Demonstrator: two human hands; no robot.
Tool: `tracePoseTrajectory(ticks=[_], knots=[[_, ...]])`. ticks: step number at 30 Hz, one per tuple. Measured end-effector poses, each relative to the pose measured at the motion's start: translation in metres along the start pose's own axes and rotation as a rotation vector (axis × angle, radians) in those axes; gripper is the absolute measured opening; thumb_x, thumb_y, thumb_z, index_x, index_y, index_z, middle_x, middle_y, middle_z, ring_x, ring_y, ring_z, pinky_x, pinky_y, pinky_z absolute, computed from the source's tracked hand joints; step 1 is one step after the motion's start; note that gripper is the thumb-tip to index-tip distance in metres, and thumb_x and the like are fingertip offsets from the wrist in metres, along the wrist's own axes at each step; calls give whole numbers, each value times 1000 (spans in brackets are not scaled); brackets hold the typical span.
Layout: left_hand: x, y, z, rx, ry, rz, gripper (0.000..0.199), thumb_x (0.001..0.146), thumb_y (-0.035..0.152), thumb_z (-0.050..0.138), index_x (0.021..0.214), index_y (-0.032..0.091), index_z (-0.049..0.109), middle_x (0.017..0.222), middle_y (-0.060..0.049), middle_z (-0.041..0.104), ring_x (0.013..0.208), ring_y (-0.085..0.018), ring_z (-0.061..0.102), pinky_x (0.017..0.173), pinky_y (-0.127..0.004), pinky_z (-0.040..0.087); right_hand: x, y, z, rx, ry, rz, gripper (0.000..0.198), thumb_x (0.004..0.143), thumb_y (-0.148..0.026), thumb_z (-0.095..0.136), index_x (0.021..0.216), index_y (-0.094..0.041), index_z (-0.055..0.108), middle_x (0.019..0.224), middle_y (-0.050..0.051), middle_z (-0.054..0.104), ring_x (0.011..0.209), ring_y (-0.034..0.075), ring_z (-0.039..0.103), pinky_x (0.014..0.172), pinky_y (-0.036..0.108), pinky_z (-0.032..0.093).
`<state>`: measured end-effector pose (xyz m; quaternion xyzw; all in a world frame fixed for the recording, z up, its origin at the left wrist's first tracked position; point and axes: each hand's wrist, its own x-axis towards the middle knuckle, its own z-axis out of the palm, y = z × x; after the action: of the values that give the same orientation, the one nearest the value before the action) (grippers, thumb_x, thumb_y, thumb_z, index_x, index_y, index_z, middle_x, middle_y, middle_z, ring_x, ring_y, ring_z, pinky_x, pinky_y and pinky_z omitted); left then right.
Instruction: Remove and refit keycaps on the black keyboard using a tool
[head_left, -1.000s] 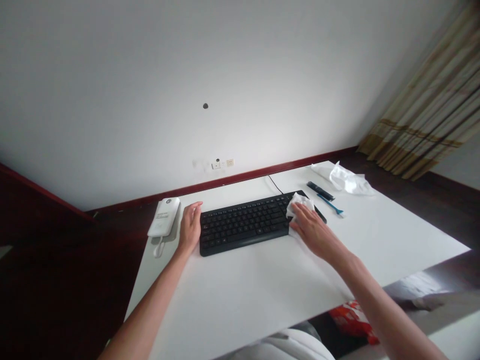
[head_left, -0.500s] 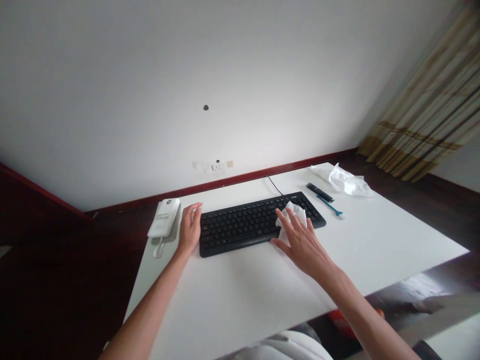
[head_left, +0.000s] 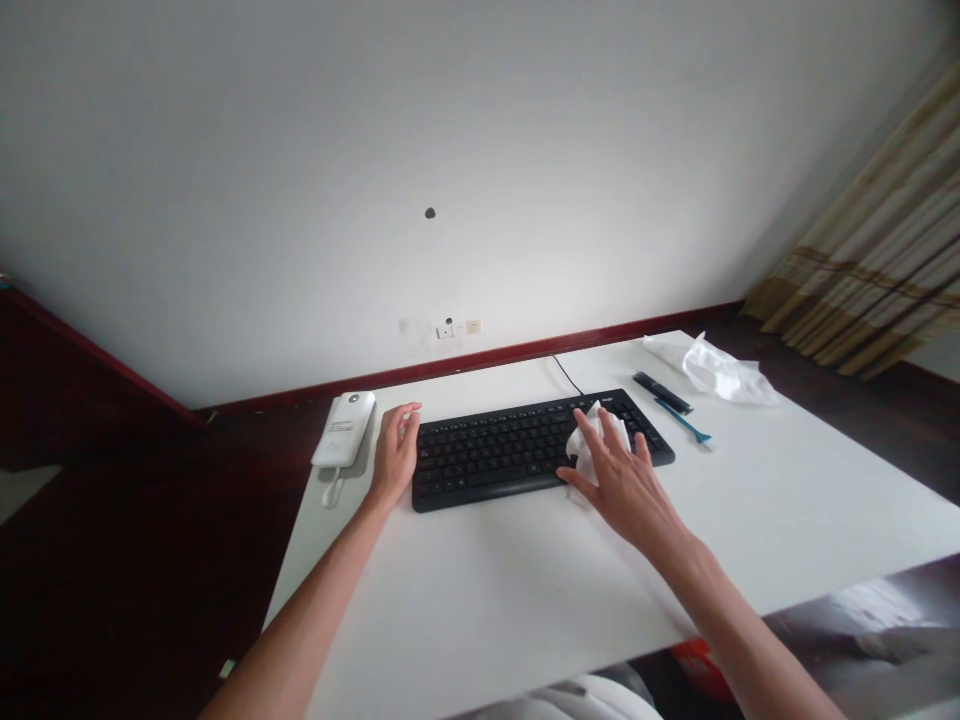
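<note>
A black keyboard (head_left: pixel 487 452) lies on the white table (head_left: pixel 480 590). My left hand (head_left: pixel 395 455) rests on its side against the keyboard's left end, fingers loosely curved and apart, gripping nothing. Over the right part of the keys, my right hand (head_left: pixel 621 480) holds a crumpled white tissue (head_left: pixel 582 452) down with spread fingers. The thumb sits near the front edge of the keyboard. Part of the tissue and the keys below it are hidden by this hand.
Left of my left hand lies a white power bank (head_left: pixel 343 430) with a strap. To the right are a black stick-like item (head_left: pixel 663 393), a small blue brush (head_left: pixel 682 423) and a crumpled white plastic bag (head_left: pixel 712 370). A cable (head_left: pixel 568 375) runs behind the keyboard toward the wall.
The camera view has turned slightly, so everything on the table appears farther right. Both hands stay at about the same places on the keyboard, the tissue still under my right hand.
</note>
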<state>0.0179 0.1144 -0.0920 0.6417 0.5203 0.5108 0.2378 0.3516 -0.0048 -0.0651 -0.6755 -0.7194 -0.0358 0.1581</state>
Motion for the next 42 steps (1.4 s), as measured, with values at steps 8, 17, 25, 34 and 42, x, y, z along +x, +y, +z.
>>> tracePoseTrajectory(ticks=[8,17,25,34,42], knots=[[0,-1,0,5,-5,13,33,103,48,48,114,23,67,126,-8,66,123,-23,60,109,-40,46,6,-3,2,14,-13,72,86,101,-58,46,166,-14,11,164,29,32,150,42,38,118,69,28],[1,0,0,2,-13,5,34,103,49,48,114,22,67,127,-9,67,126,-24,59,111,-41,45,-31,-100,13,206,-132,8,101,95,-50,62,168,-20,-2,171,24,15,157,43,18,121,69,22],[0,2,-1,23,-21,10,35,103,49,48,114,22,67,127,-9,67,124,-25,60,110,-42,46,-26,-91,3,226,-138,-78,95,99,-43,57,167,-23,-7,171,20,19,157,36,25,122,72,15],[0,-4,0,22,-12,43,33,104,48,48,115,24,67,126,-8,66,124,-23,60,109,-40,47,-40,13,14,78,-22,38,86,102,-59,44,167,-21,3,165,24,35,151,39,38,119,77,16],[-2,2,-1,58,30,51,33,104,47,47,118,23,65,129,-11,63,123,-24,59,105,-40,50,-42,-82,25,216,-72,-45,87,100,-52,54,165,-7,17,166,25,32,157,35,25,125,63,22]])
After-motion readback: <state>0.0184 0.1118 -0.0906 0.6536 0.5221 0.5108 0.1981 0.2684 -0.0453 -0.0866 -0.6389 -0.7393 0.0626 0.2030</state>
